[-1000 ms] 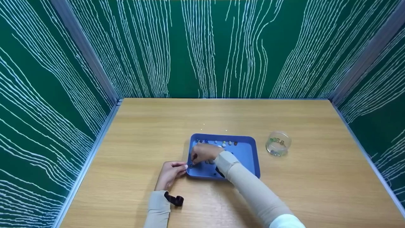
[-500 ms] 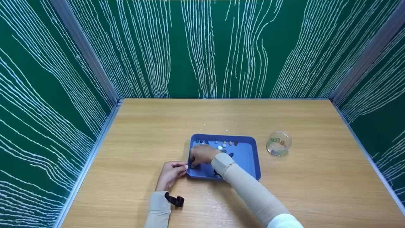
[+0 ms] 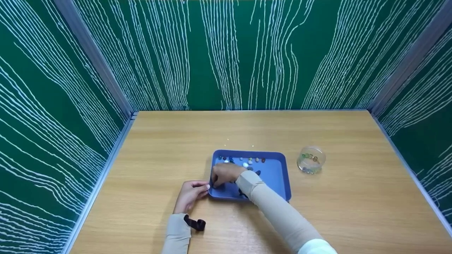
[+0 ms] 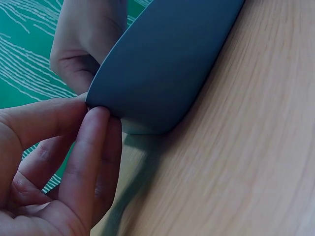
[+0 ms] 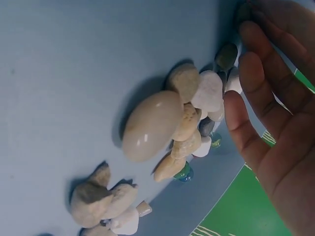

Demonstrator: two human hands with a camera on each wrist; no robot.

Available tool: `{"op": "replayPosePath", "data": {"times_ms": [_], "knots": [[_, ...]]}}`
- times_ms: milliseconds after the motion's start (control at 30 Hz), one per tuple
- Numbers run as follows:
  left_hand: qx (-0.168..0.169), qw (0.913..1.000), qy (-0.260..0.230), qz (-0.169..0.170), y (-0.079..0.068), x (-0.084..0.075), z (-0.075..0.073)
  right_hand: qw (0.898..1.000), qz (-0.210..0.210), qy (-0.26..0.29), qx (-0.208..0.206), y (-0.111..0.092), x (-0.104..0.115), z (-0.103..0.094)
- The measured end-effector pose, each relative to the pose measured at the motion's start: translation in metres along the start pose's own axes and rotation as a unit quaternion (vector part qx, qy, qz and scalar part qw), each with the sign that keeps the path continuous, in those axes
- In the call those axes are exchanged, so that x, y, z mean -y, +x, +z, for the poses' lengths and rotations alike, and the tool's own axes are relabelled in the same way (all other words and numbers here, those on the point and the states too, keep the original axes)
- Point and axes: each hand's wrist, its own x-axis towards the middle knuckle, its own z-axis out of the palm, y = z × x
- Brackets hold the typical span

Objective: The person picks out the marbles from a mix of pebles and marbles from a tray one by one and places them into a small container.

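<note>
A blue tray [image 3: 272,180] lies on the table with stones and pebbles in it. My left hand [image 3: 190,194] pinches the tray's rim at its near left corner; in the left wrist view its fingertips [image 4: 97,118] meet right at the tray wall [image 4: 162,64]. Inside the tray, my right hand [image 3: 226,173] reaches down by the left wall with fingers bent. In the right wrist view its foremost fingers hold a small dark pebble [image 5: 243,14]. Close by lie another dark pebble [image 5: 226,56], a large smooth cream stone [image 5: 152,127] and several pale stones.
A clear round container [image 3: 310,160] with green, amber and bluish glass beads stands right of the tray. Small coloured stones line the tray's far side, one reddish-brown [image 3: 263,159]. Tiny white specks dot the table [image 3: 169,141] behind it. Green patterned walls [image 3: 222,53] enclose the table.
My right hand has shifted slightly down and toward the tray's near left corner, uncovering white and dark stones behind it. My left hand keeps its place on the rim.
</note>
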Motion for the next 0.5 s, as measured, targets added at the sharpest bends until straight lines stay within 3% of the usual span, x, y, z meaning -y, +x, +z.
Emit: {"op": "replayPosePath", "data": {"times_ms": [300, 500], "knots": [[-0.002, 0.9998, -0.013, -0.013, 0.002, 0.0, 0.001, 0.998, 0.039, 0.042, 0.005, -0.009, -0.001, -0.009], [0.002, 1.0, 0.002, -0.009, 0.005, 0.004, 0.0, 0.999, 0.016, 0.024, -0.019, -0.014, -0.005, -0.011]]}}
